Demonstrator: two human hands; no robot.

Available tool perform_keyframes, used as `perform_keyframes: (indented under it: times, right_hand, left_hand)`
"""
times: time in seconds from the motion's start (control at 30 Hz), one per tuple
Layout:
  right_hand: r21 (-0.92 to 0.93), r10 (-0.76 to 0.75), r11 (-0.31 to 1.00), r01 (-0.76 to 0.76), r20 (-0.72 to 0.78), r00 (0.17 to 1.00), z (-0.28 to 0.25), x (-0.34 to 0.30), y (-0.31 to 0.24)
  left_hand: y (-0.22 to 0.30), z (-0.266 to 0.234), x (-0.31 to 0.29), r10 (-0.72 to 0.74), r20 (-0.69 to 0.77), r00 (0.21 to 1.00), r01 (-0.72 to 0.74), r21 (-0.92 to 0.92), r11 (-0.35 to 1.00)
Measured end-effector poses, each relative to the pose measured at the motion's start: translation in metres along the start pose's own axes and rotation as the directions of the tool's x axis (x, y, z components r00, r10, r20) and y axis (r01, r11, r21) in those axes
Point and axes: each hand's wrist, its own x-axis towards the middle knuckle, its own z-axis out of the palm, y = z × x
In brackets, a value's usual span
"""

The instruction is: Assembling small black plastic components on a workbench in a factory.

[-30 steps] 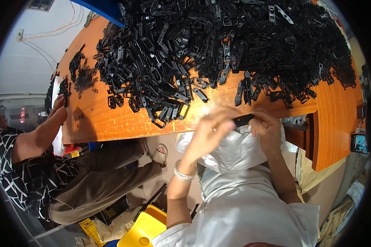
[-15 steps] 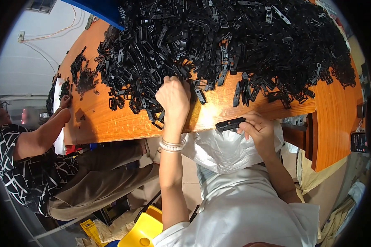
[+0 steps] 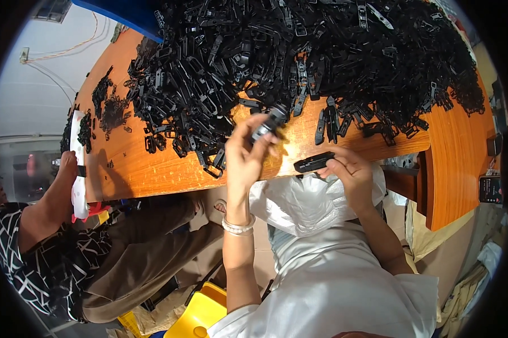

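The left hand [image 3: 245,160] grips blurred dark parts [image 3: 269,124] at the frame's centre; to the right, the right hand [image 3: 354,177] pinches a long black part [image 3: 312,163] near the edge of the bench [image 3: 152,176], below heaped black pieces [image 3: 231,62].

Black piece [image 3: 314,163]: slim, nearly level, its end in our right hand [image 3: 350,173].
Dark parts [image 3: 269,124]: blurred, glinting, tilted up rightward in our left hand [image 3: 246,151].
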Motion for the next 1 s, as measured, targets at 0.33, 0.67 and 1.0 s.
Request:
perform_keyframes:
  times: [0.33, 0.67, 1.0]
  right_hand:
    - [-0.033, -0.033, 0.999, 0.035, 0.059, 0.998, 0.001, -0.005, -0.015]
    - [-0.443, -0.326, 0.770, 0.459, 0.345, 0.880, -0.010, -0.004, -0.017]
    - [-0.485, -0.296, 0.780, 0.395, 0.270, 0.916, -0.008, -0.004, -0.014]
  left_hand:
    - [0.012, 0.016, -0.048, -0.011, 0.380, 0.925, -0.153, 0.398, 0.905]
    - [-0.001, 0.025, -0.060, -0.021, 0.211, 0.977, -0.053, 0.339, 0.939]
    - [0.005, 0.027, -0.061, 0.116, 0.286, 0.951, -0.239, 0.446, 0.863]
